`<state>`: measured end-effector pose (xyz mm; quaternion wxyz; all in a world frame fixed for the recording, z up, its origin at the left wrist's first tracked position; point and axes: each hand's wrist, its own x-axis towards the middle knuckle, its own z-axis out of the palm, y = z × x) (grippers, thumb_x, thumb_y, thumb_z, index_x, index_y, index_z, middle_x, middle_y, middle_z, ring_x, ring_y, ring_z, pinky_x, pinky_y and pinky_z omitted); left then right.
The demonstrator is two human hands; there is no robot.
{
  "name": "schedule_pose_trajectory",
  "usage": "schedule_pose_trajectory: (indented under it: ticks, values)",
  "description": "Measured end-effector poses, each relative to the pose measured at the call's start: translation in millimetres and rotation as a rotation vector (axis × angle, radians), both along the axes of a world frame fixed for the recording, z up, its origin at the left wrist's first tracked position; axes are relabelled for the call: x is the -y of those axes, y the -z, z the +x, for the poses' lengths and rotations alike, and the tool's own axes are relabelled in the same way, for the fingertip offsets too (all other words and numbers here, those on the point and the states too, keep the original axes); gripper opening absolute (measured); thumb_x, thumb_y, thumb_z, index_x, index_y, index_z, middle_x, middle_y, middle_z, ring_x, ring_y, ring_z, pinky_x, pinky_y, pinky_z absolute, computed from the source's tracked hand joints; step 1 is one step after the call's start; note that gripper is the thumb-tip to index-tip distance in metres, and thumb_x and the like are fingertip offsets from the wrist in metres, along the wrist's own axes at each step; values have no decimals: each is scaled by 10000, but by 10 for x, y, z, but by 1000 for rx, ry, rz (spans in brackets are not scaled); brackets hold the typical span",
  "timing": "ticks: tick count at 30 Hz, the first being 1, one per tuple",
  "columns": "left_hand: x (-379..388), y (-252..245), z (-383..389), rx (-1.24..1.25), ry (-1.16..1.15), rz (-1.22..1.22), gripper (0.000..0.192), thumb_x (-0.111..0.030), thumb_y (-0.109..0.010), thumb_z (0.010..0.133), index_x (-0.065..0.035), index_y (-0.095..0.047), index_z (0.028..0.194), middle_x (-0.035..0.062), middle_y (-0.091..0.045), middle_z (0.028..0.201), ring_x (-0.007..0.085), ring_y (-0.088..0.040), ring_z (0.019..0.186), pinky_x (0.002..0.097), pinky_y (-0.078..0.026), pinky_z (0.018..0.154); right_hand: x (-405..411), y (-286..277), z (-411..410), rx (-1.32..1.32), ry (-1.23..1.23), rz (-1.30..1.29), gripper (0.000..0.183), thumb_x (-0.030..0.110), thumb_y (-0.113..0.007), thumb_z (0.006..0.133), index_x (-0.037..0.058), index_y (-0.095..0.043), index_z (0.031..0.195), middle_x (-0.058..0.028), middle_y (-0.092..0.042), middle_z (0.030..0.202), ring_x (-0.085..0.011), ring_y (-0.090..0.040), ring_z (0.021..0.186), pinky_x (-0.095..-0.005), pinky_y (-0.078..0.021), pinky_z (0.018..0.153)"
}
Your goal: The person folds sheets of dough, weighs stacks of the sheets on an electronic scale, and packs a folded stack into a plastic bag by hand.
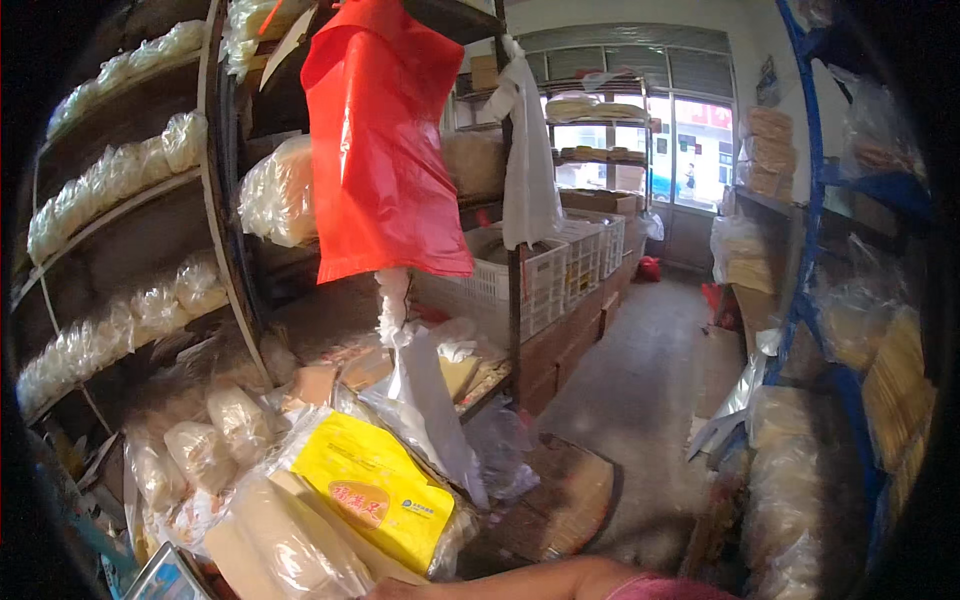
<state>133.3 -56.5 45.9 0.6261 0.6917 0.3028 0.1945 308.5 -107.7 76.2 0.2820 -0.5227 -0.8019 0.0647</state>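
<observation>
My right hand shows only in part at the bottom edge, its forearm reaching in from the lower right. It lies at the lower end of a clear plastic bag with pale contents; its fingers are cut off by the frame. My left hand is out of view. Beside the bag, a yellow printed plastic bag lies on the heap. Several smaller clear bags with pale contents rest to its left. A red plastic bag hangs above, with a white plastic bag hanging below it.
Shelves with rows of clear bags stand on the left. White plastic crates stand behind the heap. A floor aisle runs towards a glass door. Blue-framed shelving with bagged goods is on the right. Cardboard lies low beside the heap.
</observation>
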Motion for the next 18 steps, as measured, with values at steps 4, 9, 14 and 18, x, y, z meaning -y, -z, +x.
schedule_pose_trajectory:
  ticks: [4,9,14,18]
  values:
    - [106,-426,194,52,-225,790,123,-22,-547,784,-19,-573,905,90,-535,743,226,-512,704,359,-415,646,-213,175,11,72,185,28,251,209,-615,736,25,-562,897,-131,-558,634,-310,-568,559,-431,-442,484]
    - [-30,-284,144,100,-140,1128,88,36,-553,720,-19,-597,772,151,-544,689,315,-518,648,373,-423,625,-106,84,-5,-363,113,169,266,278,-571,795,40,-574,913,-128,-576,679,-308,-582,615,-414,-454,512]
    - [-48,-375,29,125,-186,-97,103,5,-511,718,-12,-611,738,-17,-541,676,86,-490,642,240,-382,576,224,-13,-176,-88,132,-191,273,312,-559,811,52,-585,892,-100,-589,791,-284,-576,715,-406,-461,584]
    - [-27,-472,17,83,-122,-47,100,23,-512,722,-15,-603,742,27,-560,682,127,-504,640,252,-397,599,412,-122,-76,68,9,-62,274,337,-584,800,65,-592,833,-105,-575,758,-292,-570,695,-404,-458,593]
